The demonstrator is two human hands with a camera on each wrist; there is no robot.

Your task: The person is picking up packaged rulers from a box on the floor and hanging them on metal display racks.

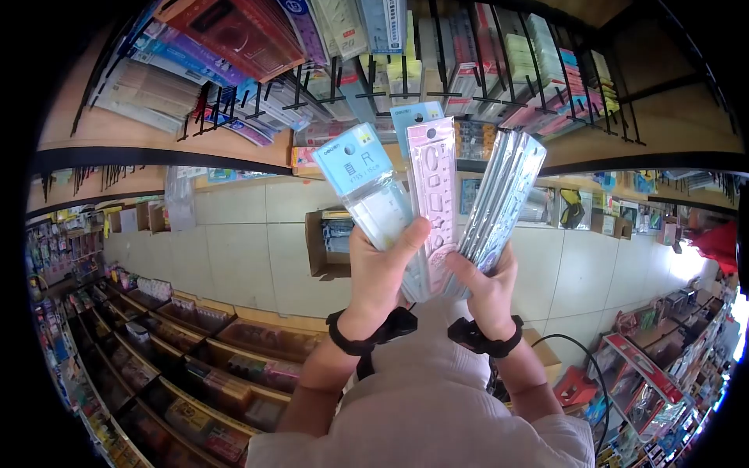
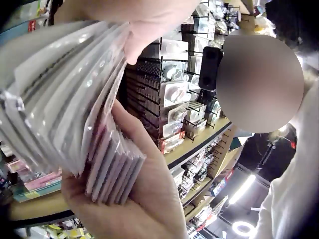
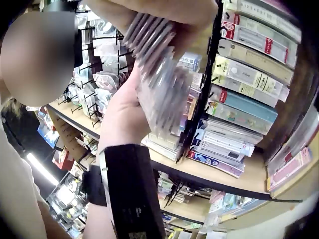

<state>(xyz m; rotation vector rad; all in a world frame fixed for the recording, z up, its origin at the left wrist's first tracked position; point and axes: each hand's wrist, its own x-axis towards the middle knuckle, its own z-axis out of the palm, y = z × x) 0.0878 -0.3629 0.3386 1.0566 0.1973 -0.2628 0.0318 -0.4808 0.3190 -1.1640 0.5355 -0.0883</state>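
Note:
In the head view my left hand (image 1: 380, 269) grips a stack of blue-headed clear packets (image 1: 355, 168), thumb across the front. My right hand (image 1: 490, 292) holds a bundle of silvery-blue packets (image 1: 507, 195), its thumb on a pink stencil packet (image 1: 434, 187) that stands between the two stacks. Another blue-headed packet (image 1: 417, 115) shows behind the pink one. The left wrist view has the thick fan of packets (image 2: 55, 99) and a smaller stack (image 2: 114, 169) close together. From the right wrist view, both packet groups (image 3: 167, 94) appear edge-on between the hands.
Hooks with hanging packets (image 1: 390, 66) line the rack above the hands. A cardboard box (image 1: 316, 242) with packets stands on the tiled floor (image 1: 242, 261). Compartment shelves (image 1: 211, 359) fill the lower left; a red-framed case (image 1: 644, 366) and a red stool (image 1: 576, 386) are at right.

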